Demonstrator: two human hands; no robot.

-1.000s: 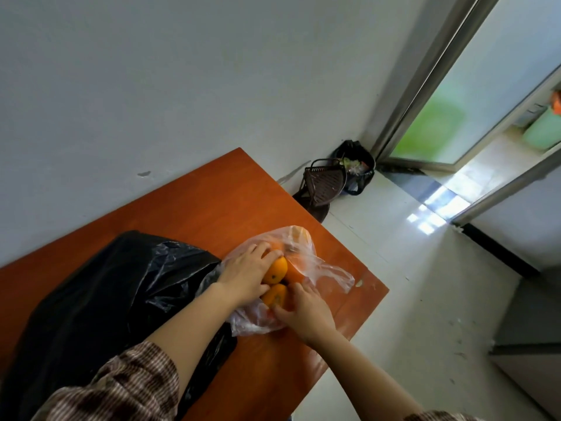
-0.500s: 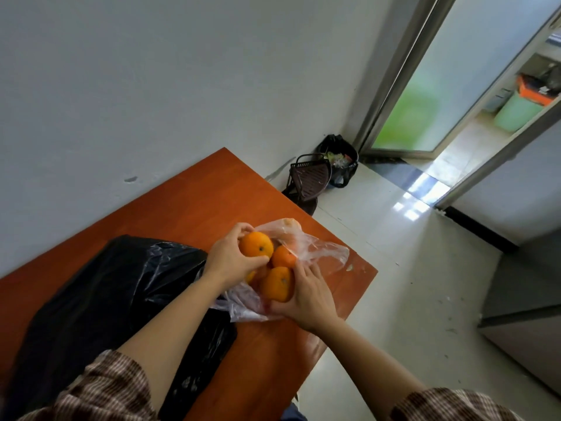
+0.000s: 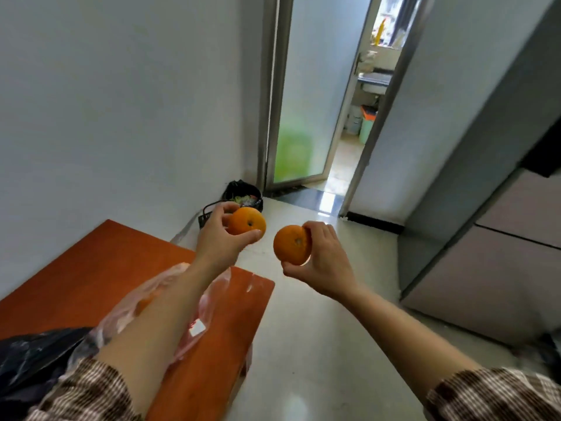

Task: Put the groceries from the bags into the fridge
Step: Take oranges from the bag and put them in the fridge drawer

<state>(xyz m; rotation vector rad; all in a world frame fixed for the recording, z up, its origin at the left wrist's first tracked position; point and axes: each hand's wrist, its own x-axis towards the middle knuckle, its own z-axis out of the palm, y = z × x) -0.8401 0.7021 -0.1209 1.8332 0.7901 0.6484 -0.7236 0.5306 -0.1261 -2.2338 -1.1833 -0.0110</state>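
This looks like a home, in the eating corner beside a kitchen. A tall grey multi-door fridge (image 3: 485,284) stands at the right on a glossy pale tiled floor (image 3: 318,344). An orange-brown wooden worktop (image 3: 91,268) against the white wall carries a black plastic shopping bag (image 3: 27,360) and a clear plastic produce bag (image 3: 121,317). A small black-lined waste bin (image 3: 243,192) holding scraps sits by a frosted glass door (image 3: 303,117).

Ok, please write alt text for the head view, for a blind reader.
A person's left hand grips an orange and the right hand grips a second orange, both held past the end of a brown table. A clear bag and a black bag lie on the table; a grey fridge, doors shut, stands at right.
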